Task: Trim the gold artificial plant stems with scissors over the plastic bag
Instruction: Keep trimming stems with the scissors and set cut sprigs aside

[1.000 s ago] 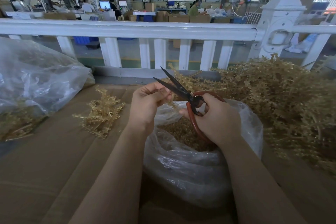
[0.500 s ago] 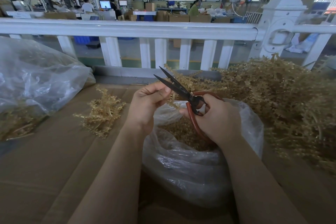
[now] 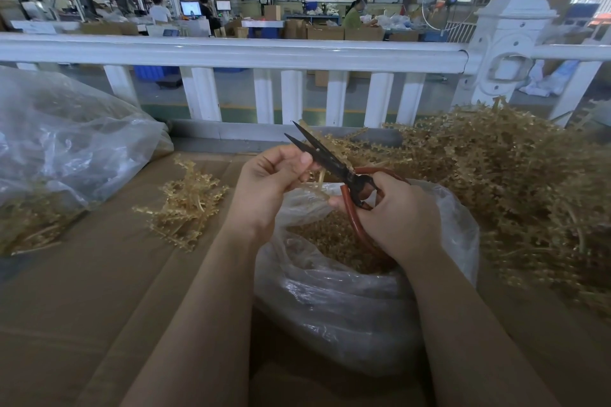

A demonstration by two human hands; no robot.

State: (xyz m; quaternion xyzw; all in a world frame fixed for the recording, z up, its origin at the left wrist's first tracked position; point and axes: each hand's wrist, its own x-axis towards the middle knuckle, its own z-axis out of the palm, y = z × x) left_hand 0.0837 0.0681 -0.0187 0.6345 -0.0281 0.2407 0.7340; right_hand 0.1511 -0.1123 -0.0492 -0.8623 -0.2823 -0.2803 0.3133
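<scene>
Hands over the plastic bag: right grips open-bladed scissors, left pinches a gold stem.

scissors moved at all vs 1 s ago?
No. The scissors sit at the same spot against the white railing, blades open alike, above the plastic bag, gripped by the right hand.
</scene>
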